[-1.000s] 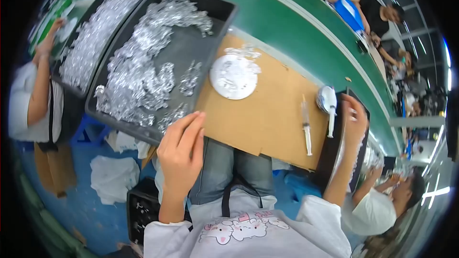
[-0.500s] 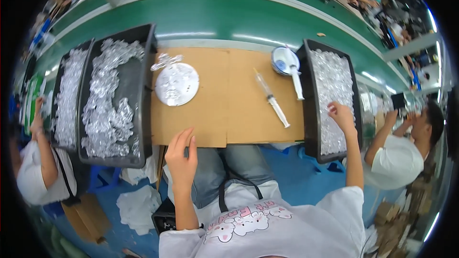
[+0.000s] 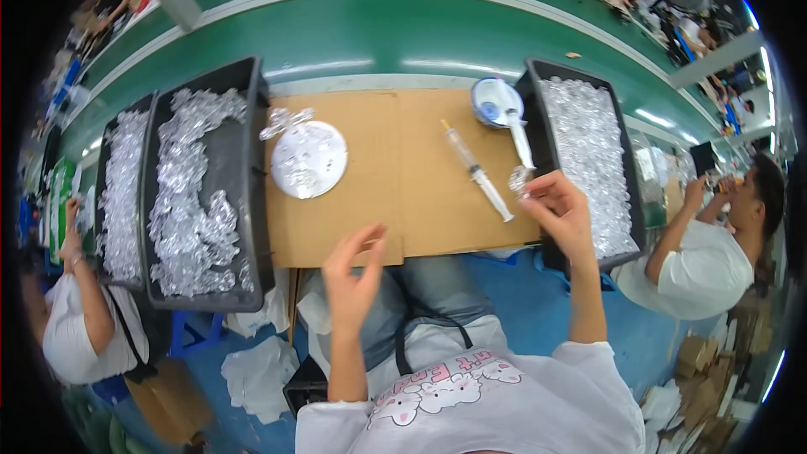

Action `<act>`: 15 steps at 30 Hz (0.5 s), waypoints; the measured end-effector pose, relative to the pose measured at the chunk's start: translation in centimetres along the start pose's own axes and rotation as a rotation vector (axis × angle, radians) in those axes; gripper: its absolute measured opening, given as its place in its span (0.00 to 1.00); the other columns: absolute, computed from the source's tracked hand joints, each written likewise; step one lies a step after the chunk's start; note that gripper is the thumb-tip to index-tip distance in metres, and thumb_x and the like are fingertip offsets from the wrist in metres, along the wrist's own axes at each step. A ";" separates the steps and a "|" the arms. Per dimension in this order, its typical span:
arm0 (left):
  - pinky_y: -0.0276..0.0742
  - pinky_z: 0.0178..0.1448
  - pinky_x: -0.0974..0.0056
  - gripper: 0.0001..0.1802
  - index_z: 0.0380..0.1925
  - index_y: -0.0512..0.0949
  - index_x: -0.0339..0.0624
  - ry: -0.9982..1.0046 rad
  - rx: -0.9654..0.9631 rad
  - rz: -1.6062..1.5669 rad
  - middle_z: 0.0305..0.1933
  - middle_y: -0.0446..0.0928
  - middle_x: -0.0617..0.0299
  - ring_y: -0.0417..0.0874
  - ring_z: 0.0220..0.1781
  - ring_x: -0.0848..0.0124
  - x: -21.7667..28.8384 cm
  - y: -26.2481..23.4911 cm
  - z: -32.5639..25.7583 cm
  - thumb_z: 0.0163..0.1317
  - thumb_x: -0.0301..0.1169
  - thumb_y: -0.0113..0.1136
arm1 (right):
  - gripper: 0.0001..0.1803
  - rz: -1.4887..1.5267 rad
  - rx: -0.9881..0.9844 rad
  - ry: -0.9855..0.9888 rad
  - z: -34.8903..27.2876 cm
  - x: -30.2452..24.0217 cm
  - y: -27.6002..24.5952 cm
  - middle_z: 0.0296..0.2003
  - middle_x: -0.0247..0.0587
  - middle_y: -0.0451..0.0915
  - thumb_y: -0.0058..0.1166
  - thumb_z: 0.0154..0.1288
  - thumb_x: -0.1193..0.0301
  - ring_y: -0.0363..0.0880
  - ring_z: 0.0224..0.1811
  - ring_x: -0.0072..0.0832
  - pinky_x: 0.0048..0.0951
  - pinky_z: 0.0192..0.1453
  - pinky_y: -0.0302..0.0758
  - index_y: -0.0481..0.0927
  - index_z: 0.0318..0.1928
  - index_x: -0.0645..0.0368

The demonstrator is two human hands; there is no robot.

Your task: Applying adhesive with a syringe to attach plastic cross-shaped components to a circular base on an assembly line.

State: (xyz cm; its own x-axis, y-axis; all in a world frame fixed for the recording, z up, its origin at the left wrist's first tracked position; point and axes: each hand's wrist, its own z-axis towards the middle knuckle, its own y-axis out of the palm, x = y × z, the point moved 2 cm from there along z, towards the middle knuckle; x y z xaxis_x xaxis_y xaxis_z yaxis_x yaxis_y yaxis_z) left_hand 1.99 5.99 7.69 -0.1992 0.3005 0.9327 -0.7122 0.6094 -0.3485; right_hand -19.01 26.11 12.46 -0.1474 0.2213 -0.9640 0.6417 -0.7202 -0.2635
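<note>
My right hand pinches a small clear plastic piece at its fingertips, just left of the black tray of clear pieces on my right. My left hand is raised over the near edge of the brown cardboard sheet, fingers apart and holding nothing. On the cardboard lie a clear syringe and a round silver plate with clear pieces on it. A blue-rimmed dish with a white tool sits at the back right.
Two black trays of clear plastic parts stand on my left. A green conveyor belt runs behind the cardboard. Other people sit at my left and right. White rags lie on the blue floor.
My right hand has come out of the right tray with a clear piece and moved left over the cardboard. My left hand has lifted and opened. The view has swung to centre.
</note>
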 end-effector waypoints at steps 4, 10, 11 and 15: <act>0.76 0.47 0.66 0.17 0.50 0.74 0.36 0.153 -0.045 -0.182 0.49 0.76 0.55 0.79 0.49 0.68 0.9 1.3 1.2 0.59 0.22 0.56 | 0.09 0.200 -0.290 0.054 2.2 -1.1 8.1 0.36 0.37 0.79 0.57 0.57 0.80 0.79 0.40 0.22 0.22 0.47 0.74 0.74 0.40 0.64; 0.75 0.47 0.69 0.17 0.49 0.76 0.35 -0.249 -0.012 -0.599 0.45 0.78 0.57 0.78 0.48 0.71 -2.5 0.0 2.7 0.58 0.21 0.58 | 0.07 -0.445 -0.426 -0.484 4.9 -2.7 15.3 0.34 0.37 0.79 0.57 0.55 0.78 0.79 0.38 0.23 0.23 0.45 0.74 0.77 0.36 0.64; 0.75 0.47 0.69 0.17 0.49 0.76 0.35 -0.253 -0.006 -0.602 0.45 0.78 0.57 0.78 0.48 0.71 -3.0 0.0 2.9 0.58 0.21 0.58 | 0.08 -0.340 -0.463 -0.428 5.4 -2.4 15.9 0.34 0.37 0.79 0.56 0.57 0.78 0.79 0.38 0.23 0.24 0.44 0.75 0.77 0.38 0.64; 0.74 0.51 0.65 0.16 0.46 0.77 0.35 -0.050 0.147 -0.595 0.47 0.77 0.56 0.78 0.49 0.67 -5.0 0.0 3.8 0.56 0.22 0.61 | 0.09 0.199 -0.483 0.036 7.2 -0.3 17.7 0.35 0.37 0.80 0.57 0.58 0.78 0.79 0.38 0.23 0.25 0.43 0.76 0.78 0.41 0.64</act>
State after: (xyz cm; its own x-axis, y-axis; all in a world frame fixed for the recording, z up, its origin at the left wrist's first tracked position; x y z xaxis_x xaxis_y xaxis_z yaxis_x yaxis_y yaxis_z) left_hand 0.44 1.71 3.38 0.2320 -0.0974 0.9678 -0.7957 0.5533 0.2464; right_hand -13.06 8.58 7.86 0.0334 0.1395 -0.9897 0.9299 -0.3672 -0.0203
